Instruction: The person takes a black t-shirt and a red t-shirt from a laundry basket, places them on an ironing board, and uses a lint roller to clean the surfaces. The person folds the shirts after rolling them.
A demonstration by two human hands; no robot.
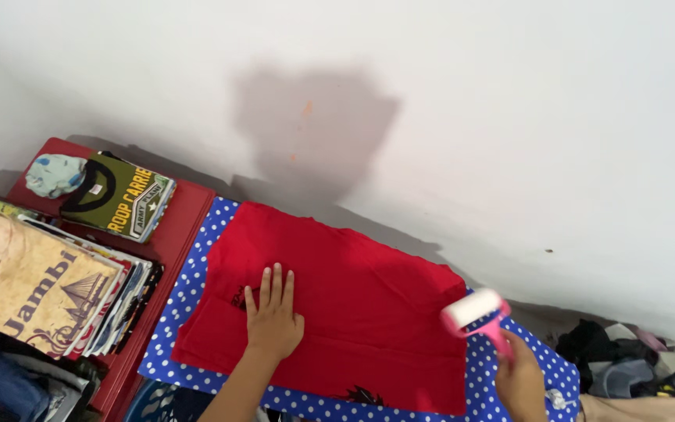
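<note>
Right grip [519,377] was closed on pink lint roller [480,316], head probably just off red shirt [353,305], lying at 9 o'clock; left hand [273,319] pressed it flat, open.

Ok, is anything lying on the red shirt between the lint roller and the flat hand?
Nothing visible. The lint roller, held in the right hand, hovers at the right edge of the red shirt. The cloth between it and the left hand, pressed flat on the shirt, is bare.
</note>
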